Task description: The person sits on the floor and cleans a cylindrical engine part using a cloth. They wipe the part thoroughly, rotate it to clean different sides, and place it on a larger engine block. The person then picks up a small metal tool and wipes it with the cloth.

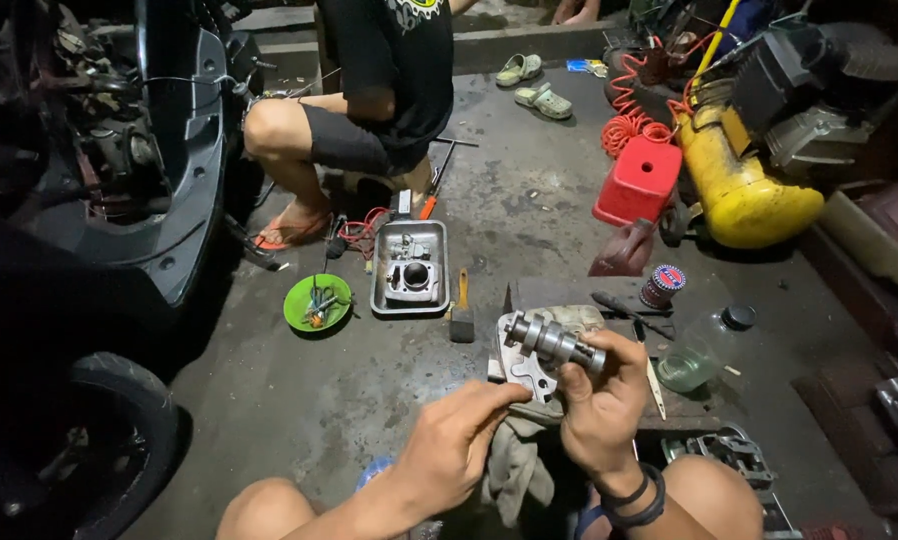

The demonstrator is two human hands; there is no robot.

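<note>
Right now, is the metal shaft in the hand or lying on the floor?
In the hand: the right hand holds the metal shaft up, clear of the floor.

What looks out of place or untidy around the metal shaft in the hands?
Nothing looks damaged. The right hand holds the metal shaft; the left hand touches it. Tools lie loose on the floor beside it.
</note>
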